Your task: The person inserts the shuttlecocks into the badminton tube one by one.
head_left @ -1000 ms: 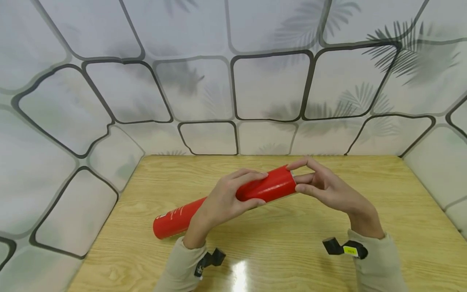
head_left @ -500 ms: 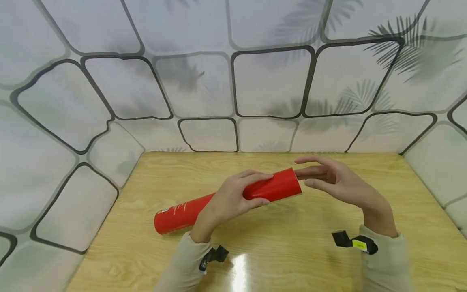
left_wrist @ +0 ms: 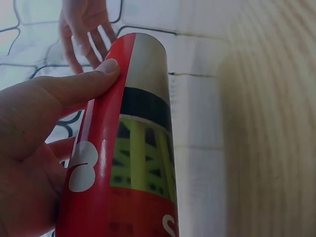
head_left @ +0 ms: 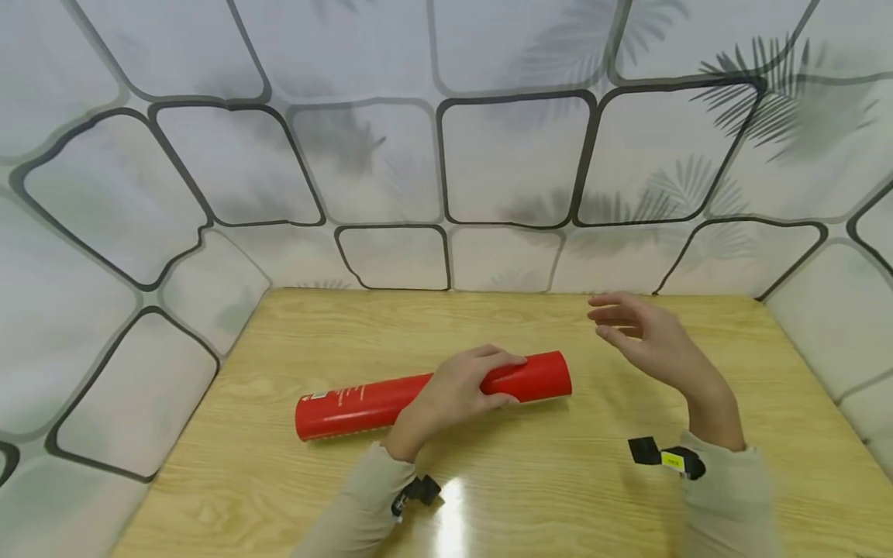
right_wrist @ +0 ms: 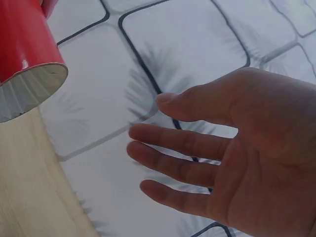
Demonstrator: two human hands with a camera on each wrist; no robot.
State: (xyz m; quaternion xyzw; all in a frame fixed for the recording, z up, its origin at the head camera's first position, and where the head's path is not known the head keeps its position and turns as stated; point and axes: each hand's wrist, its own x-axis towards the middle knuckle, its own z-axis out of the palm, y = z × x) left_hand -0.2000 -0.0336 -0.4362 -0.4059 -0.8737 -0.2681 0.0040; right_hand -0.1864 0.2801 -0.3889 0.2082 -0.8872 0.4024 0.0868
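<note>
A long red shuttlecock tube (head_left: pixel 377 404) lies slantwise across the middle of the head view. My left hand (head_left: pixel 456 391) grips it from above near its right end, the thumb along the near side. In the left wrist view the tube (left_wrist: pixel 94 148) shows a white emblem and a printed strip of green, black and silver. Its open end faces right; in the right wrist view white, feather-like ribs show inside the tube (right_wrist: pixel 34 39). My right hand (head_left: pixel 656 341) hangs in the air to the right, apart from the tube, fingers loosely extended and holding nothing.
The light wooden table (head_left: pixel 530 480) spreads under both hands. A pale patterned cloth wall (head_left: pixel 516 163) encloses the back and both sides. Black camera mounts (head_left: pixel 673 459) sit on the sleeves.
My right hand has withdrawn from the tube's open end and moved up and to the right. My left hand has lowered that end toward the table, keeping its grip.
</note>
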